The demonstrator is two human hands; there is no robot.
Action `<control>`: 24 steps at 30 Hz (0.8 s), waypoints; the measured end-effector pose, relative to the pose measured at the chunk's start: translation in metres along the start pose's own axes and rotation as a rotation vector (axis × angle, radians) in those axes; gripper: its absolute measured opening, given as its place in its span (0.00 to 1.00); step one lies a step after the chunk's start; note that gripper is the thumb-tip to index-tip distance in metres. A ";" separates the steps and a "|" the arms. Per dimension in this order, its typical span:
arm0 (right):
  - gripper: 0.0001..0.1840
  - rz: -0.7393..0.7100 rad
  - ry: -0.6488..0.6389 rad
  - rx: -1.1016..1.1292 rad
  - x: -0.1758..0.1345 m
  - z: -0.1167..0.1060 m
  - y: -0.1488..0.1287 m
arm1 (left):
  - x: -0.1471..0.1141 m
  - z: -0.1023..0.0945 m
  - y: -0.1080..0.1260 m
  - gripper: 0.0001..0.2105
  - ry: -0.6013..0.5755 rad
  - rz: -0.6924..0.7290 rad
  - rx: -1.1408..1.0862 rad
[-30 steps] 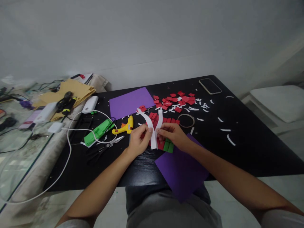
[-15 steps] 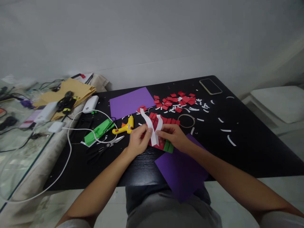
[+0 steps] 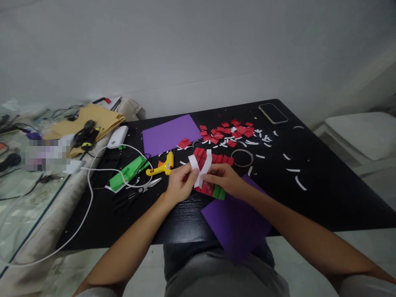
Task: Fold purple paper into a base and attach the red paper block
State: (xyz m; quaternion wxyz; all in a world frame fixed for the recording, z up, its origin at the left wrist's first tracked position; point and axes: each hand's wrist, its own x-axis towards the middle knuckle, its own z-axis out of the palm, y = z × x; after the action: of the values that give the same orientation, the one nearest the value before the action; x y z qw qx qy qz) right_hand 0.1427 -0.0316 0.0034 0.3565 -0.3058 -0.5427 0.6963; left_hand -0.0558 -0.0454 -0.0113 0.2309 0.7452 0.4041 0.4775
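Note:
Between my hands are two white paper strips, crossing near their lower ends. My left hand [image 3: 183, 181] pinches the left strip [image 3: 194, 163] between thumb and fingers. The right strip [image 3: 207, 161] is pinched in my right hand [image 3: 225, 177]. Beneath them on the black table lie folded red paper pieces [image 3: 220, 159] in rows, with green folded pieces [image 3: 219, 192] at the near side; my hands partly cover these. A purple sheet [image 3: 236, 225] lies under my right forearm and hangs over the table's front edge.
Left of my hands lie a yellow glue gun [image 3: 163, 166], scissors [image 3: 139, 190] and green paper strips [image 3: 128, 172]. A white cable [image 3: 90, 185] loops there. Behind are another purple sheet [image 3: 170, 134], loose red pieces [image 3: 238, 130], white scraps, a tape ring [image 3: 242, 158] and a phone [image 3: 273, 113].
The left strip's upper end has dropped lower and toward me, and the strips now cross in an X shape. My hands stay in nearly the same place.

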 end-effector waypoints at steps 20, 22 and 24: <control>0.22 -0.017 0.009 0.008 0.001 -0.002 0.002 | 0.001 -0.001 0.000 0.15 0.019 0.053 0.049; 0.22 -0.024 0.022 0.007 0.002 -0.003 0.003 | 0.002 -0.002 0.000 0.15 0.038 0.049 0.069; 0.22 -0.032 0.037 0.013 0.003 -0.004 0.003 | 0.003 -0.003 -0.001 0.15 0.062 0.048 0.088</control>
State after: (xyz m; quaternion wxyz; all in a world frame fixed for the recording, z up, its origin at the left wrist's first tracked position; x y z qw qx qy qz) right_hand 0.1442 -0.0276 -0.0008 0.3796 -0.3076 -0.5364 0.6882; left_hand -0.0585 -0.0430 -0.0088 0.1739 0.7489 0.4137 0.4876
